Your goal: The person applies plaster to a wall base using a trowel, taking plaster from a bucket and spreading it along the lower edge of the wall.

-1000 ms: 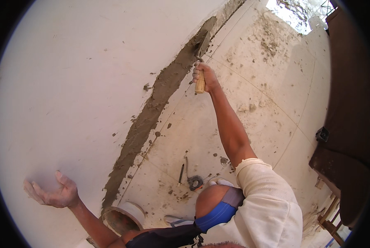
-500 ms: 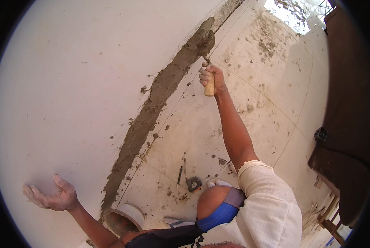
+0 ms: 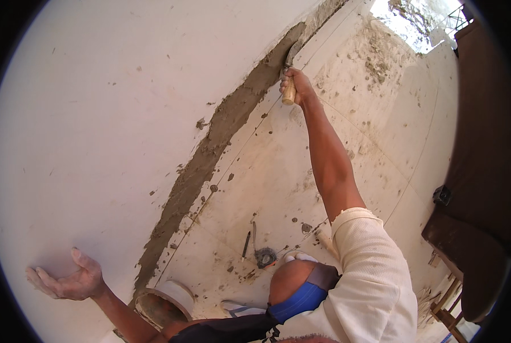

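My right hand (image 3: 296,84) is wrapped round the wooden handle of a trowel (image 3: 289,94), arm stretched out to the far end of the wet mortar. The trowel's blade is seen nearly edge-on against the strip of grey mortar (image 3: 224,121), which runs along the foot of the white wall (image 3: 118,114). At the lower left my left hand (image 3: 69,279) is open and holds nothing, palm up and fingers curved, beside the wall. Dried mortar whitens its fingers. Whether it touches the wall I cannot tell.
A bucket (image 3: 178,294) stands near my left forearm. On the tiled floor lie a dark pen (image 3: 246,246), a round grey reel (image 3: 265,257) with a cord, and scattered mortar crumbs (image 3: 375,60). Dark brown fabric (image 3: 484,143) hangs at the right; wooden pieces (image 3: 452,306) stand below it.
My right hand has moved the trowel slightly farther away and turned its blade from flat to edge-on against the mortar. My left hand has shifted slightly down and left, still open.
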Action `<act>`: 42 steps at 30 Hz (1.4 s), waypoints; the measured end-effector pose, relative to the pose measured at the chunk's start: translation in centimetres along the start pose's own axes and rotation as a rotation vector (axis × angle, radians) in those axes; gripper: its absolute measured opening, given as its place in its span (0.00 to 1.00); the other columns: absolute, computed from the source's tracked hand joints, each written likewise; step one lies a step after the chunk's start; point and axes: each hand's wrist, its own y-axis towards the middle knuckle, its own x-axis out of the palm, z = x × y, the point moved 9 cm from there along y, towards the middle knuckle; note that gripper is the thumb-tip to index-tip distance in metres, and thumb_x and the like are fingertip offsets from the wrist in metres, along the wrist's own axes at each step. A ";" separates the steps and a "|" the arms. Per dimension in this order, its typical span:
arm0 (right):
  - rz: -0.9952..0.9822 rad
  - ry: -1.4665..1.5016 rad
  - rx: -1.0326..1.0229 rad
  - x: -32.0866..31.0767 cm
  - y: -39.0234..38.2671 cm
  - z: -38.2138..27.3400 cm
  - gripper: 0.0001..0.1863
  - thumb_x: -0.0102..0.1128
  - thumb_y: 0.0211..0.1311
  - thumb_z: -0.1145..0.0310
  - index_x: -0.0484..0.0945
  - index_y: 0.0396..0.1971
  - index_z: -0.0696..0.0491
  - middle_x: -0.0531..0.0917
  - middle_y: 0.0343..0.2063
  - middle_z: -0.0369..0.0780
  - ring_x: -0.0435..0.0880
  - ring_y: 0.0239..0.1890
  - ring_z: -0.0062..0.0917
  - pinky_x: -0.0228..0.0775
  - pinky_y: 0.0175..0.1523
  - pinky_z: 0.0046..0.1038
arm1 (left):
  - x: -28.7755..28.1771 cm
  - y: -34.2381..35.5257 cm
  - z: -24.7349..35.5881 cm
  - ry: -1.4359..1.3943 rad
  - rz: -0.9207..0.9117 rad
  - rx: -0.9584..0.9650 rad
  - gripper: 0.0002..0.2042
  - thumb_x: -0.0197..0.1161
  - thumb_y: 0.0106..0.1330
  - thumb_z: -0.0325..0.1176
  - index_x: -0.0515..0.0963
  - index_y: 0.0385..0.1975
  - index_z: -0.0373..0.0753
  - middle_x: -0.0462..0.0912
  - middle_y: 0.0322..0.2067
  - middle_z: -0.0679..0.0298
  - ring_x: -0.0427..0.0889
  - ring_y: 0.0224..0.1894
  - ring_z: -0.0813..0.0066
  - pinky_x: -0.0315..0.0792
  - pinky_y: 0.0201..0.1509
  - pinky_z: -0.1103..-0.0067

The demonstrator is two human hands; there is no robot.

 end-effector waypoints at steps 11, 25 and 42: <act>-0.020 0.008 -0.089 0.6 -5.3 0.9 0.07 0.52 0.60 0.70 0.71 0.38 0.53 0.72 0.18 0.34 0.74 0.17 0.22 0.73 0.23 0.28 | 0.3 -0.1 -0.3 -0.053 -0.018 -0.034 0.29 0.67 0.63 0.36 0.63 0.60 0.29 0.66 0.61 0.45 0.66 0.66 0.46 0.63 0.70 0.54; -0.012 0.001 0.166 0.7 -4.9 9.8 0.03 0.49 0.61 0.68 0.67 0.31 0.49 0.69 0.16 0.33 0.70 0.16 0.22 0.71 0.24 0.31 | -0.2 -0.4 0.0 -0.060 0.007 -0.023 0.32 0.69 0.62 0.40 0.65 0.61 0.30 0.66 0.62 0.47 0.67 0.66 0.47 0.61 0.70 0.52; -0.020 0.136 -0.054 2.9 -9.0 9.7 0.04 0.51 0.60 0.68 0.68 0.34 0.48 0.69 0.17 0.32 0.72 0.17 0.20 0.74 0.25 0.27 | -0.2 0.6 0.6 -0.174 0.025 -0.035 0.32 0.67 0.61 0.38 0.63 0.62 0.31 0.66 0.63 0.45 0.66 0.66 0.42 0.59 0.69 0.49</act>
